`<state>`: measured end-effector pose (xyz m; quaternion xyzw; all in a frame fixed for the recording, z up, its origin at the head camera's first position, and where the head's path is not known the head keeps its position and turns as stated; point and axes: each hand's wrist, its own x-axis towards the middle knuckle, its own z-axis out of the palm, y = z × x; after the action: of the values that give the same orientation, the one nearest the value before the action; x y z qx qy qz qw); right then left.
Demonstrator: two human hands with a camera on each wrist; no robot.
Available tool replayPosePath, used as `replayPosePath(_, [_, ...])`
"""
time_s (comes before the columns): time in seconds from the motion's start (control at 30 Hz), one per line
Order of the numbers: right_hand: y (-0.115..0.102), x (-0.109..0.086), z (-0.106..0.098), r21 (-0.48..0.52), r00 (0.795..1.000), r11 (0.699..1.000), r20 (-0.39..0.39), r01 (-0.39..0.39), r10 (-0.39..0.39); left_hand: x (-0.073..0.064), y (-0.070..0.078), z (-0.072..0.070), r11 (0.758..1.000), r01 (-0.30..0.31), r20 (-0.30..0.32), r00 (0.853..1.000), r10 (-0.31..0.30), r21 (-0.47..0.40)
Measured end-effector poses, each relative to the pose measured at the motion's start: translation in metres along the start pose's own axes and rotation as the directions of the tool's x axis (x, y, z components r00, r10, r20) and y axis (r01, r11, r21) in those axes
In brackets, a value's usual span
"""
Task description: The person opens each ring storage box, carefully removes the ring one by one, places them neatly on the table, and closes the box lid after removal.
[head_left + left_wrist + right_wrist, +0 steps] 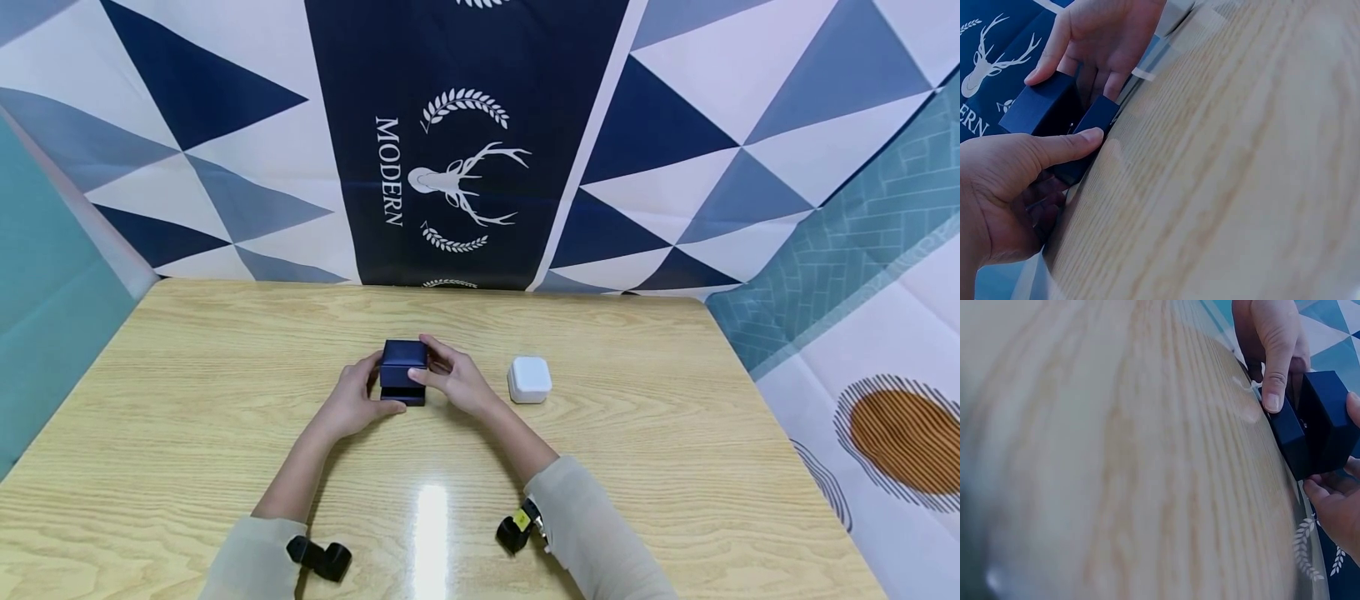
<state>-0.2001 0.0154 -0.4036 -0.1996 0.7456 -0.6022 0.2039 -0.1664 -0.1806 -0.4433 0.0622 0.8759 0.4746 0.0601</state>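
A small dark blue hinged jewelry box (403,354) stands on the table between my two hands, its lid partly raised from the base. My left hand (357,398) grips the base (1100,114) from the left, thumb along its front edge. From the right, my right hand (457,382) holds the lid (1329,403), with the thumb on its front and fingers behind. A tiny bright speck shows in the gap between lid and base in both wrist views; I cannot tell what it is. Most of the box's inside is hidden.
A white rounded cube-shaped case (529,379) stands on the wooden table (637,433), right of my right hand. Patterned cloth (480,167) hangs behind the table's far edge. A black wrist camera (321,558) is on my left sleeve, another (516,530) on the right.
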Motion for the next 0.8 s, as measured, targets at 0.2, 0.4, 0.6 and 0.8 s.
replayPosePath(0.2, [0.0001,0.0007,0.0002,0.001,1.000,1.000,-0.007,-0.008,0.008,0.0000,0.0000,0.0002,1.000,0.006,0.003,1.000,-0.006,0.003])
replayPosePath(0.4, [-0.0013,0.0003,0.0003,0.006,1.000,1.000,-0.006,-0.014,0.014,-0.0003,0.0005,0.0005,1.000,0.008,0.002,1.000,-0.008,0.002])
replayPosePath(0.6, [-0.0021,-0.0005,0.0007,-0.002,1.000,1.000,-0.008,-0.010,0.010,-0.0010,0.0012,0.0003,1.000,0.010,0.004,1.000,-0.010,-0.003])
replayPosePath(0.8, [-0.0023,0.0006,0.0004,-0.009,1.000,1.000,-0.009,-0.020,0.020,-0.0004,0.0009,0.0002,1.000,0.003,0.006,1.000,-0.003,-0.012])
